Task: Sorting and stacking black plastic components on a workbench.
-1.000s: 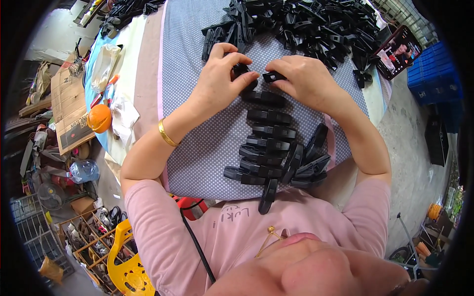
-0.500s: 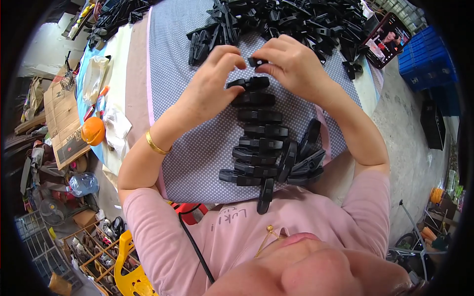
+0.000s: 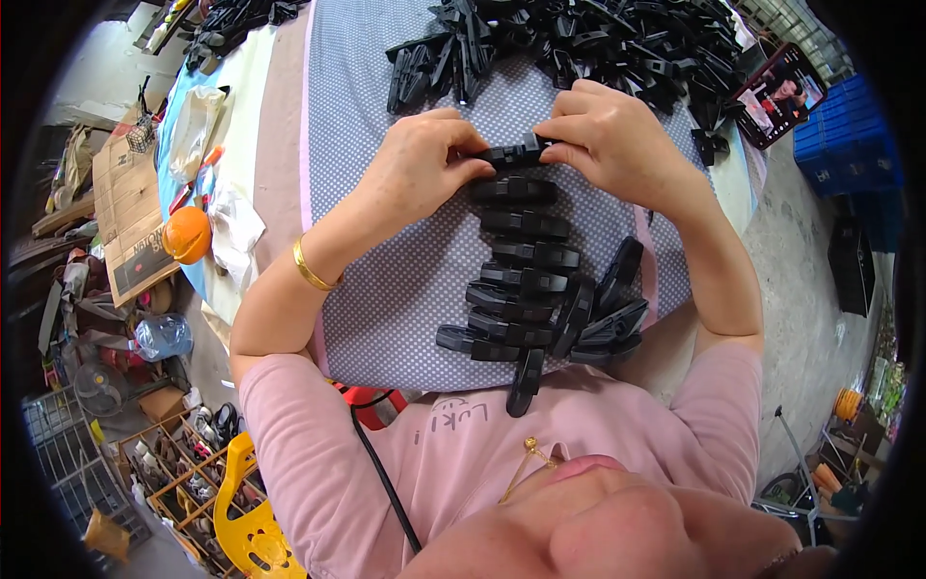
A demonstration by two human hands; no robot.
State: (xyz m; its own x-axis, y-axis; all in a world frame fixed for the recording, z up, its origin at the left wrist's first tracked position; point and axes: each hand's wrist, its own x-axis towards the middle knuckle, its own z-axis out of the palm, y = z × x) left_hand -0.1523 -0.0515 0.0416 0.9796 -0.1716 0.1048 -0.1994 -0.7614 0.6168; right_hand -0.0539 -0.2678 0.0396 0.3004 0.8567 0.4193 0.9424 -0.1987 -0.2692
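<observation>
Between my two hands a black plastic clip-like piece (image 3: 512, 155) is pinched at both ends, just above the far end of a column of similar pieces. My left hand (image 3: 422, 162) has thumb and fingers closed on its left end. On its right end, my right hand (image 3: 614, 142) pinches with thumb and forefinger, hiding part of it. The column of black pieces (image 3: 526, 225) runs toward me, each lying crosswise. A few more black pieces (image 3: 606, 320) lie at angles to the right of its near end, and one piece (image 3: 525, 382) sits at the table edge.
A large heap of black pieces (image 3: 617, 43) covers the far side of the dotted tablecloth (image 3: 386, 289). A phone (image 3: 777, 96) stands at the far right, by blue crates (image 3: 837, 130). Leftward lie an orange round object (image 3: 186, 235) and white plastic bags (image 3: 234, 238).
My right hand has come down and both hands now grip the piece at its two ends; before, they were apart, the right one holding a small black part. The view has shifted slightly.
</observation>
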